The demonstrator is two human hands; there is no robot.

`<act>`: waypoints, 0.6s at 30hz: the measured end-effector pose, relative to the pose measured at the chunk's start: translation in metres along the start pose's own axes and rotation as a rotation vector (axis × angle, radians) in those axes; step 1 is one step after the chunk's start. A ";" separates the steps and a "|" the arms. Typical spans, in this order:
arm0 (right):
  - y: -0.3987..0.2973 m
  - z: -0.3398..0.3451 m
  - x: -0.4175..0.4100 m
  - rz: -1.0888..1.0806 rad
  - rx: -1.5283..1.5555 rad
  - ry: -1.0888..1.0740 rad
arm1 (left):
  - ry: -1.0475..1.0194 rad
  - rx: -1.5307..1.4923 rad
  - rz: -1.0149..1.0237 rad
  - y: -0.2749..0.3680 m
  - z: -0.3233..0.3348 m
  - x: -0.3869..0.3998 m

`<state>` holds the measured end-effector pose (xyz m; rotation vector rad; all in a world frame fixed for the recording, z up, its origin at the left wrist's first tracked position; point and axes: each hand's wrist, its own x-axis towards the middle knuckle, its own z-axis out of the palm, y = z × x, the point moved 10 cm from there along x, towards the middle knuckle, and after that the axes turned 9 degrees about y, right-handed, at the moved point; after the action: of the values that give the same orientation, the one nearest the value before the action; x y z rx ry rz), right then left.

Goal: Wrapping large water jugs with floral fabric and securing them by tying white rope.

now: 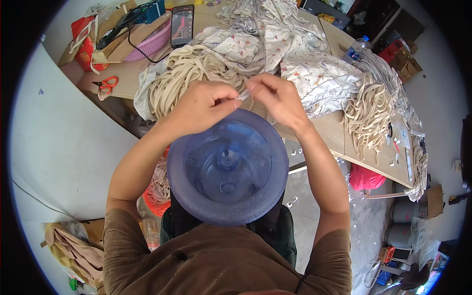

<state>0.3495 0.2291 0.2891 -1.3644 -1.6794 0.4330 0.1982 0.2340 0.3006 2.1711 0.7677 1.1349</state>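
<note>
My left hand (207,105) and my right hand (277,96) pinch a small whitish strip (244,96) between them, above the far rim of a blue plastic water-cooler bottle (226,214). The bottle stands in front of my torso with its round base up. Behind my left hand lies a heap of cream fabric strips (188,68) on the wooden table (324,134). Floral-print fabric with dark wavy edging (313,77) is bunched beyond my right hand. A second bundle of beige strips (370,118) hangs towards the table's right edge.
Orange-handled scissors (107,84) lie at the table's left, near a pink plastic basket (151,42) and a propped smartphone (182,26). A plastic bottle (356,48) is at the back right. Below are a red basket of scraps (158,191), a pink bag (365,177) and gas cylinders (400,236).
</note>
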 end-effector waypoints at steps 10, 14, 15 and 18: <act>-0.016 -0.017 0.013 -0.056 0.168 0.258 | 0.198 -0.024 -0.028 -0.027 -0.009 0.033; -0.044 -0.007 0.012 -0.200 0.185 0.230 | 0.241 0.368 0.428 -0.027 0.004 0.071; -0.048 -0.008 0.011 -0.206 0.171 0.244 | 0.243 0.356 0.447 -0.034 0.007 0.076; -0.064 -0.009 0.003 -0.260 0.218 0.236 | 0.141 0.576 0.491 -0.061 0.039 0.093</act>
<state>0.3191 0.2081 0.3420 -0.9828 -1.5388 0.2827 0.2623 0.3326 0.2882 2.8977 0.6993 1.4506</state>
